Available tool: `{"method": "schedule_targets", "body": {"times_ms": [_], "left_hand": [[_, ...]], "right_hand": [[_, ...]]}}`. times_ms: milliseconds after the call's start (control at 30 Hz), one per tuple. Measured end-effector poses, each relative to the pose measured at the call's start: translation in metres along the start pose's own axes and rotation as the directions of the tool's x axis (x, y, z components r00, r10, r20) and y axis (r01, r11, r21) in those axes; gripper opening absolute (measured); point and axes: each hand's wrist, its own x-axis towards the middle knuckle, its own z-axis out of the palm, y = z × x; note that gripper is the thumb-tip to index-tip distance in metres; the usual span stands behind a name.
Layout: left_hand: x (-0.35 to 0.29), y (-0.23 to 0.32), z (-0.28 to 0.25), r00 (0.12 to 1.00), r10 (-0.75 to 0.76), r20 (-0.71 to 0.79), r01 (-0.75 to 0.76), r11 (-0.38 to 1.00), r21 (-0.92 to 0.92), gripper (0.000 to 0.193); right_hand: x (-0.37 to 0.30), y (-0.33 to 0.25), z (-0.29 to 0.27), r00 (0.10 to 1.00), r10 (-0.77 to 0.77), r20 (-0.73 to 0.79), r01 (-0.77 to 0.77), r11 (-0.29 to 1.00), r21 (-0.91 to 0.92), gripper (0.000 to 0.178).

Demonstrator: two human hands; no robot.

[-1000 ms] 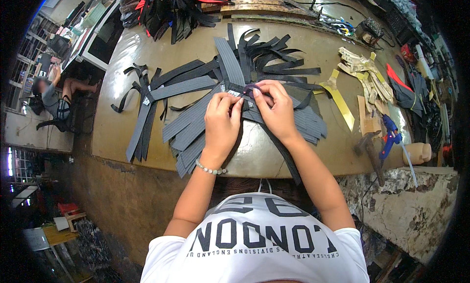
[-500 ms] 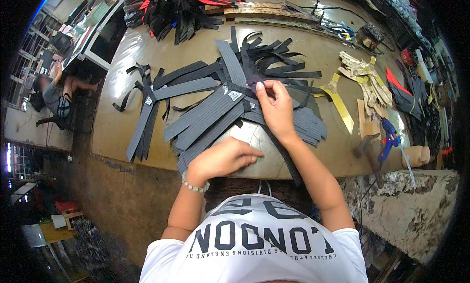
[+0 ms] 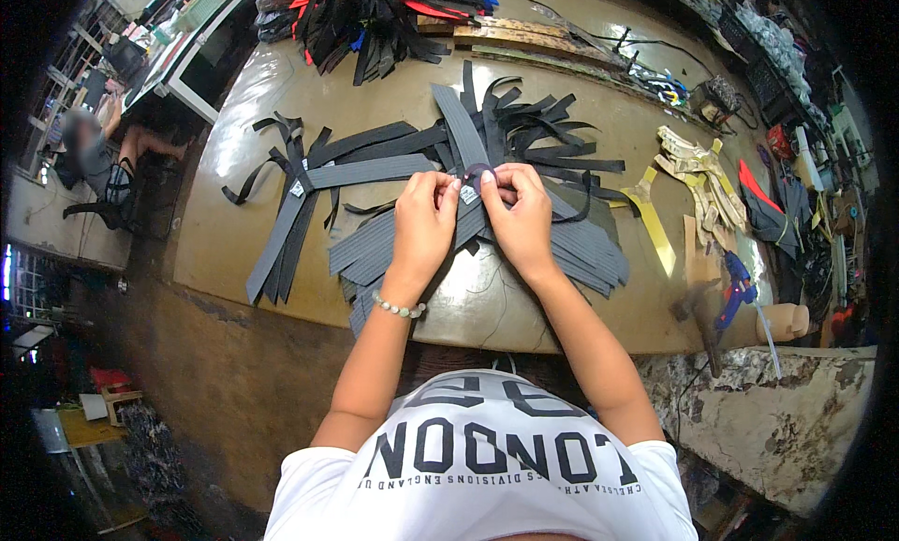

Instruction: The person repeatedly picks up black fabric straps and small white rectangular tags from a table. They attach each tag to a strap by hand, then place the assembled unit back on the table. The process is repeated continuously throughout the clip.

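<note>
Pinching narrow btwn thumb + fingers, bare R hand (image 3: 521, 221) is holding a small, dark purple, ring-shaped piece (image 3: 476, 171). Bare L hand (image 3: 423, 218) is bunching its fingertips narrow just left of it; can't tell if they're gripping anything or only touching.

Head view, the only one: purple piece is sitting btwn the two hands, over the joint of a dark grey, finely ribbed fabric strap assembly (image 3: 457, 120), nr the middle of a glossy tan worktable (image 3: 599, 316). One flat, square-ended strip is pointing up + slightly left from the joint. A small white label w/ dark print (image 3: 469, 195) is showing just below the purple piece, btwn the fingertips; hands are hiding much of the rest.

More grey ribbed strips (image 3: 585, 251) are fanning out, overlapping, below R hand. Thin black strap ends (image 3: 552, 138) are curling behind, up + right. Separate grey-and-black Y-shaped bundle (image 3: 272, 232) is lying well to the left, w/ its own white tag.

Far right, a flat yellow Y-shaped strap (image 3: 653, 227) is lying beside a cream-and-yellow strap bundle (image 3: 698, 171); nearer the edge, a blue glue gun (image 3: 737, 288) is resting next to a blurry brown hammer (image 3: 707, 321).
</note>
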Motion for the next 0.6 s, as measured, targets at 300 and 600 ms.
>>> {"method": "schedule_targets", "body": {"times_ms": [300, 600], "left_hand": [[-0.003, 0.007, -0.021, 0.94, -0.295, 0.171, 0.329, 0.915, -0.234, 0.019], [0.085, 0.007, -0.066, 0.85, 0.431, 0.304, -0.464, 0.885, 0.041, 0.025]], "right_hand": [[-0.002, 0.003, 0.004, 0.999, -0.043, 0.032, 0.046, 0.993, -0.106, 0.017], [0.0, 0.016, -0.017, 0.971, 0.24, 0.005, -0.224, 0.896, 0.383, 0.025]]}}
